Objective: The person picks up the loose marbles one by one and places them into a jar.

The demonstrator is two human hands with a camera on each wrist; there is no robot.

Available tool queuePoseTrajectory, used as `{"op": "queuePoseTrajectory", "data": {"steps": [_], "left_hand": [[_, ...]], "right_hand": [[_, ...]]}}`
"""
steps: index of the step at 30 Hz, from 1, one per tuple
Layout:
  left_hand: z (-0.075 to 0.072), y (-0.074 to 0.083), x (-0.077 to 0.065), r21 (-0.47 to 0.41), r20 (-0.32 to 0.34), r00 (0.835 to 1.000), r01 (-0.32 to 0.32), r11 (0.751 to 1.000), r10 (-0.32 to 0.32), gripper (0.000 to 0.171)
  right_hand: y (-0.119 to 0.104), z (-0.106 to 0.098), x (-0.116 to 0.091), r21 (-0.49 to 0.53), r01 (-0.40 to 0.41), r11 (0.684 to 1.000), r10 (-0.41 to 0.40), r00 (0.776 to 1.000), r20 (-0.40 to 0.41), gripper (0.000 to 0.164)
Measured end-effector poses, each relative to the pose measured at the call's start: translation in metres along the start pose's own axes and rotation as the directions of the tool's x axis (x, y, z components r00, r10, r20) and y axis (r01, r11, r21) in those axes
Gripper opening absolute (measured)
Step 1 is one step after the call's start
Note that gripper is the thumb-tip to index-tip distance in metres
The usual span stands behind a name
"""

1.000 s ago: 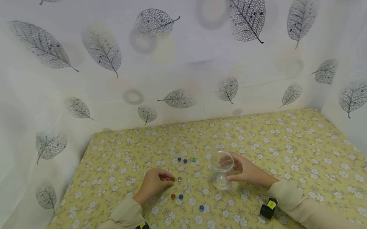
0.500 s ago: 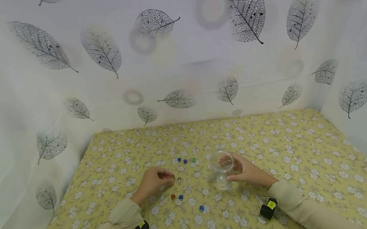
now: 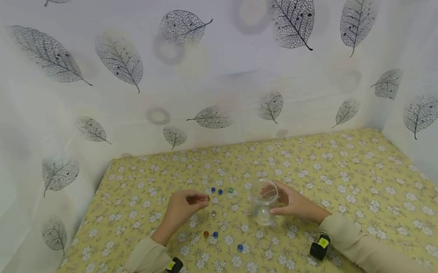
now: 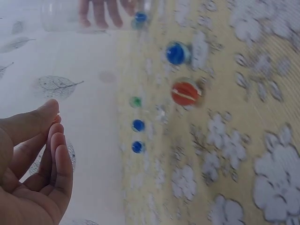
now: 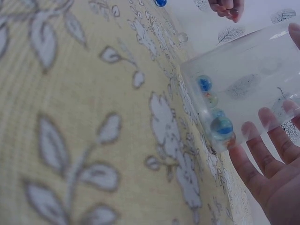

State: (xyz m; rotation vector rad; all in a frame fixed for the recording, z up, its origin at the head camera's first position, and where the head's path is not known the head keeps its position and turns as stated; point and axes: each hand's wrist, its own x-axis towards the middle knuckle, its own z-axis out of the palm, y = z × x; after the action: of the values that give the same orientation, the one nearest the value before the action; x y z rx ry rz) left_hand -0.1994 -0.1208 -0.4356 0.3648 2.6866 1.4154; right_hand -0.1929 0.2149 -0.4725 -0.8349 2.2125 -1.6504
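My left hand (image 3: 181, 207) pinches a small amber-red marble (image 3: 208, 198) between thumb and fingertips, raised over the cloth; the fingers mostly cover it in the left wrist view. My right hand (image 3: 293, 204) curls around the side of a clear jar (image 3: 265, 199), which stands upright with its mouth up. Several blue and multicoloured marbles (image 5: 221, 125) lie at the jar's bottom in the right wrist view. On the cloth between the hands are a clear marble (image 3: 214, 213), a red marble (image 3: 206, 234), a blue marble beside it (image 3: 215, 234) and another blue marble (image 3: 240, 247) nearer the front.
Beyond the left hand lie two dark blue marbles (image 3: 216, 191) and a green marble (image 3: 231, 190). A yellow floral cloth (image 3: 328, 159) covers the table. White curtains with leaf prints (image 3: 212, 78) enclose the back and sides.
My left hand has lifted the amber-red marble off the cloth and moved it away from me, toward the dark blue marbles. The right hand and jar have stayed in place.
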Motion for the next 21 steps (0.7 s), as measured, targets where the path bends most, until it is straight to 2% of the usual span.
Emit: {"op": "queuePoseTrajectory", "data": {"steps": [10, 21], "left_hand": [[0.007, 0.025, 0.004, -0.064, 0.005, 0.998, -0.062, 0.996, 0.063, 0.020], [0.026, 0.050, 0.014, -0.090, 0.007, 0.994, -0.104, 0.991, 0.105, 0.017]], "right_hand": [[-0.002, 0.000, 0.002, -0.015, -0.012, 1.000, 0.012, 1.000, -0.001, 0.054], [0.000, 0.000, 0.001, 0.005, -0.006, 1.000, 0.006, 1.000, -0.002, 0.054]]}}
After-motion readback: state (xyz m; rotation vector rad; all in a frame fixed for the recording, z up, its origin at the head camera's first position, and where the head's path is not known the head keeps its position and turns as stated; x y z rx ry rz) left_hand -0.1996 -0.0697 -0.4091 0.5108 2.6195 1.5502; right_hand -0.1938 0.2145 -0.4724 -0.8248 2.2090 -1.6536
